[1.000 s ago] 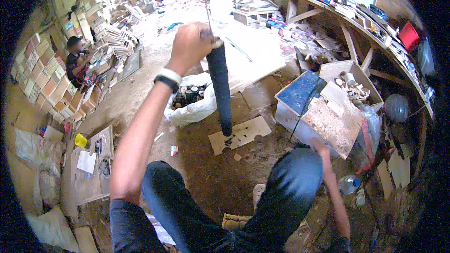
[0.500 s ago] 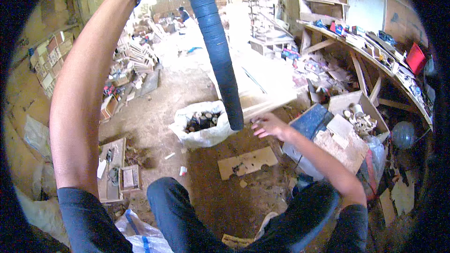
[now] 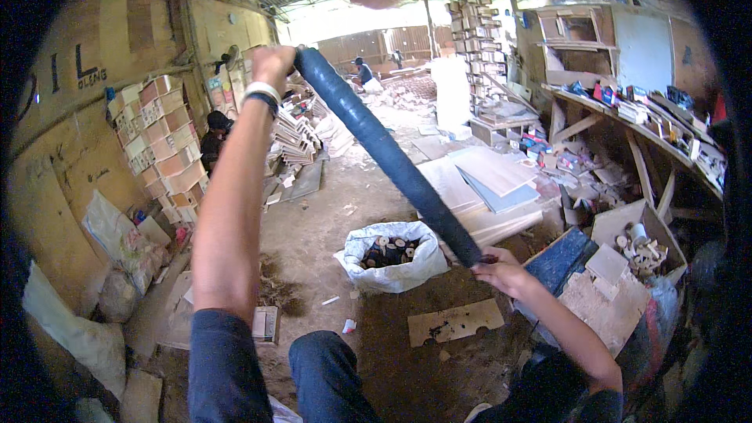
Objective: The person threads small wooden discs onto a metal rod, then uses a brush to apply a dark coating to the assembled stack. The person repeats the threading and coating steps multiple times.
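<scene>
Cardboard boxes (image 3: 160, 137) are standing stacked against the wall at far left, and a person in dark clothes (image 3: 213, 141) is sitting just beside them. Nearer the middle, the left hand (image 3: 272, 65) is reaching up at arm's length, fingers clamped around the top end of a long dark blue roll (image 3: 388, 155); a white wristband (image 3: 261, 92) is sitting just below that hand. The roll is slanting down from upper left to lower right, above a white sack (image 3: 389, 254) of short dark cylinders lying open on the dirt floor. The right hand (image 3: 501, 272) is closing its fingers on the roll's lower end. Below it, a flat cardboard piece (image 3: 457, 321) is lying on the ground. Further right, an open box (image 3: 638, 239) of small pale spools is resting beside a blue board (image 3: 560, 260), under a cluttered wooden shelf (image 3: 627, 121).
</scene>
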`<move>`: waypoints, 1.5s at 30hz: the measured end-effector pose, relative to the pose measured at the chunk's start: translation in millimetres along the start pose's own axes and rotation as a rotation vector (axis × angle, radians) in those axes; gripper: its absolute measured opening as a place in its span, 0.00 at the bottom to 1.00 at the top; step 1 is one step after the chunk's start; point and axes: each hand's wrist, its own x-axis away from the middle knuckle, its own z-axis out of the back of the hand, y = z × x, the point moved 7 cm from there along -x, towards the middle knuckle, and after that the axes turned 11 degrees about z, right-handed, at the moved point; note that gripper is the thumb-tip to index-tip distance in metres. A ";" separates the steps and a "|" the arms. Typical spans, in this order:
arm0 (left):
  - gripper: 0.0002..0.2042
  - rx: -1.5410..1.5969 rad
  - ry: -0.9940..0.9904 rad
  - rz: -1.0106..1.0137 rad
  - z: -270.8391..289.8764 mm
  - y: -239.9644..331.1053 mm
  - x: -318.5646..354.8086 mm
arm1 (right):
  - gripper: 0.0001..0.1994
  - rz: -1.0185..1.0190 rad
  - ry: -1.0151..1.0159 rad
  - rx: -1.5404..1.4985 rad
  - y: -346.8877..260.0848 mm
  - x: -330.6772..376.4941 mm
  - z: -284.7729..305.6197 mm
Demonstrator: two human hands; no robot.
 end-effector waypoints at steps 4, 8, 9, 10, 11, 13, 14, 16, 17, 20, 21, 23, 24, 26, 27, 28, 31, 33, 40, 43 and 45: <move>0.18 -0.016 0.017 0.127 -25.1 -150.9 7.5 | 0.09 0.240 0.068 0.268 -88.5 40.8 62.2; 0.08 0.525 -0.293 0.653 -124.2 -329.8 154.2 | 0.06 0.563 0.283 0.624 -207.2 129.3 109.4; 0.08 0.346 -0.363 0.518 -153.6 -345.9 206.4 | 0.07 0.564 0.196 0.973 -245.5 153.6 107.3; 0.09 0.187 -0.418 0.371 -182.7 -354.4 263.0 | 0.08 0.736 0.243 1.171 -275.8 177.9 101.0; 0.09 0.056 -0.493 0.273 -213.2 -359.1 321.6 | 0.10 0.644 0.348 1.189 -299.4 196.4 109.6; 0.10 -0.170 -0.429 -0.090 -254.7 -340.2 421.4 | 0.12 0.620 0.312 1.260 -345.3 221.8 107.1; 0.11 -0.128 -0.382 -0.134 -271.9 -329.5 459.9 | 0.13 0.526 0.330 1.206 -361.9 227.9 112.7; 0.13 0.958 -0.790 0.816 -331.2 -349.6 518.8 | 0.16 0.429 0.271 1.507 -392.0 235.2 109.4; 0.16 1.221 -0.679 1.196 -349.3 -353.3 547.3 | 0.16 0.479 0.287 1.495 -400.0 237.7 107.6; 0.16 1.259 -0.620 1.146 -368.2 -355.6 553.6 | 0.15 0.507 0.271 1.397 -411.7 222.8 98.4; 0.15 1.131 -0.616 1.067 -367.9 -364.0 547.1 | 0.13 0.562 0.298 1.394 -413.4 215.9 91.2; 0.14 1.083 -0.585 0.905 -364.1 -376.9 527.9 | 0.10 0.558 0.194 1.460 -413.9 178.2 68.8; 0.14 1.105 -0.578 1.048 -366.2 -391.0 524.1 | 0.08 0.542 0.159 1.483 -414.6 154.4 57.0; 0.16 1.194 -0.410 1.135 -356.1 -414.0 507.0 | 0.04 0.746 0.142 1.428 -410.3 113.6 27.4; 0.16 1.105 -0.386 1.003 -347.0 -417.9 494.1 | 0.04 0.798 0.167 1.369 -405.9 93.8 16.3; 0.17 1.048 -0.349 0.954 -338.5 -423.5 486.0 | 0.04 0.845 0.195 1.310 -402.1 75.8 5.3; 0.18 0.677 -0.236 0.636 -303.5 -425.6 467.8 | 0.06 0.885 0.050 1.289 -405.3 7.8 -41.3; 0.16 0.606 -0.158 0.771 -291.9 -439.4 475.1 | 0.06 0.925 0.075 1.333 -416.6 -20.3 -65.5; 0.14 1.615 0.231 1.293 -320.4 -476.4 497.4 | 0.07 0.947 0.026 1.392 -430.4 -28.6 -126.3; 0.14 1.095 0.189 1.210 -320.8 -486.2 499.7 | 0.05 0.890 -0.021 1.410 -423.1 -18.3 -139.6; 0.15 1.073 0.285 1.101 -321.8 -483.9 502.0 | 0.05 0.876 0.007 1.444 -423.1 -10.6 -140.7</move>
